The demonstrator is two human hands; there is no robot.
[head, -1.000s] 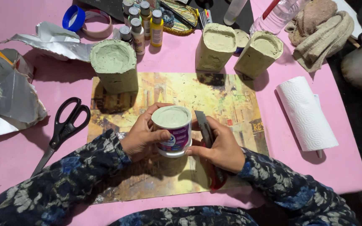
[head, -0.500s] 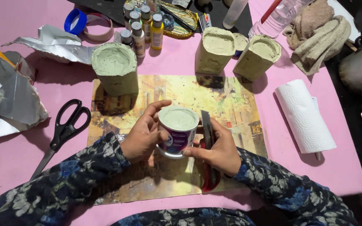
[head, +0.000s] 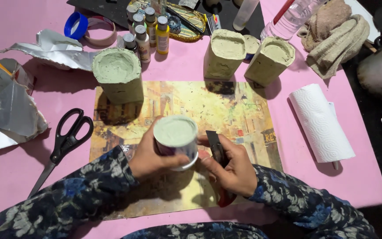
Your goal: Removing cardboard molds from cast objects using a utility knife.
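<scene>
Here, at the left edge of the pink surface point(head: 14, 186) lies crumpled foil point(head: 5, 110), and just right of it black scissors point(head: 65, 141) rest with their blades toward the near edge. A tall block coated in pale green paste point(head: 119, 79) stands on the far left corner of the printed mat point(head: 226, 115).

Near the middle of the mat's near half, the left hand point(head: 149, 159) has its fingers wrapped around a small tub filled with the same green paste point(head: 176, 140), held upright just above the mat. Touching the tub's right side, the right hand point(head: 228, 170) has its fingers closed on a dark flat tool with a red handle point(head: 217, 152), blade pointing up beside the rim.

Two more coated blocks point(head: 248, 57) stand past the mat's far edge, small paint bottles point(head: 149, 31) behind them. A paper towel roll point(head: 321, 124) lies toward the right edge.

The tub looks brim-full, so tilting it or pressing hard with the blade could likely spill paste over the rim onto the mat or a sleeve.
</scene>
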